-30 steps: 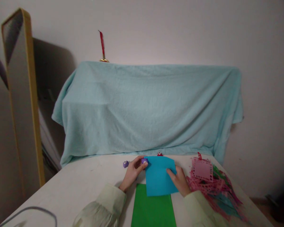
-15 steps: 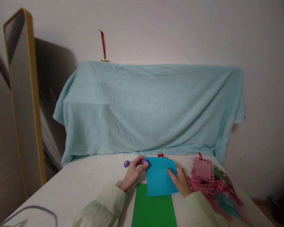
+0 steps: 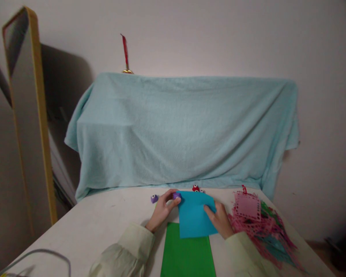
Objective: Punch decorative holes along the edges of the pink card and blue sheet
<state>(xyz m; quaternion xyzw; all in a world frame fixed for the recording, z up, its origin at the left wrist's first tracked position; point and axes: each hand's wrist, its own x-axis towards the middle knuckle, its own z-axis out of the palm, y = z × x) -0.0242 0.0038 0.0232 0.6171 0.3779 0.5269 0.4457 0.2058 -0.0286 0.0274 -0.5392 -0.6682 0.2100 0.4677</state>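
A sheet of blue paper (image 3: 194, 223) is held slightly raised above the table, its lower part overlapping a green sheet (image 3: 187, 254). On the sheet's right edge, my right hand (image 3: 221, 220) is closed, thumb on top and fingers behind. At the upper left corner, my left hand (image 3: 163, 207) grips a small purple craft punch (image 3: 177, 195) between thumb and fingers; the paper's corner meets it. Whether the paper sits inside its slot is too small to see. Just left of that hand stands another purple punch (image 3: 154, 199) with a white round top.
Behind the blue paper are small red and white punches (image 3: 195, 188). On the right lies a pink sheet (image 3: 248, 206) with holes along its edges, atop a heap of pink, green and blue paper shreds (image 3: 272, 246). A grey cable (image 3: 43, 251) curves at the table's left front.
The view has tilted very slightly. Both hands, the blue paper and the purple punch keep the same places relative to one another.
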